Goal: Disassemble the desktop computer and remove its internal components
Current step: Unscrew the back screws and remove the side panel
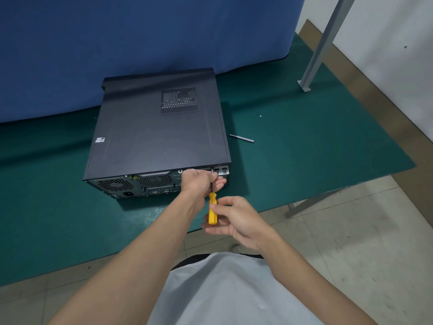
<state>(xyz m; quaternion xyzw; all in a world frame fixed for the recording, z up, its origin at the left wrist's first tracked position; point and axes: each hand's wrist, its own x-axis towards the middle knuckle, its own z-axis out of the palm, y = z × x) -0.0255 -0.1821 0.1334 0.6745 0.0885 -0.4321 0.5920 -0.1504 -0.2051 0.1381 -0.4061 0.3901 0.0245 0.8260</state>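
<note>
The desktop computer is lying on its side on the green mat, straight ahead of both hands, with its rear panel facing the person. The left hand is reaching to the upper right part of this rear panel. Its fingers are curling round the thin dark shaft of the screwdriver, close to the tip. The tip is meeting the panel just above these fingers, but I cannot tell if it is sitting in a screw.

The right hand is hovering just below the left hand, nearer to the person, and it is pinching the yellow handle between thumb and fingers. So both hands are gripping the same tool, close to each other, and the tool is pointing away from the person.

Beyond the right hand, a slim metal bit is lying on the mat just beside the right side of the computer. A small screw is lying farther off in the same direction. Behind the computer, well apart from the hands, a blue curtain is hanging. A grey post is standing far to the right of the right hand.
</note>
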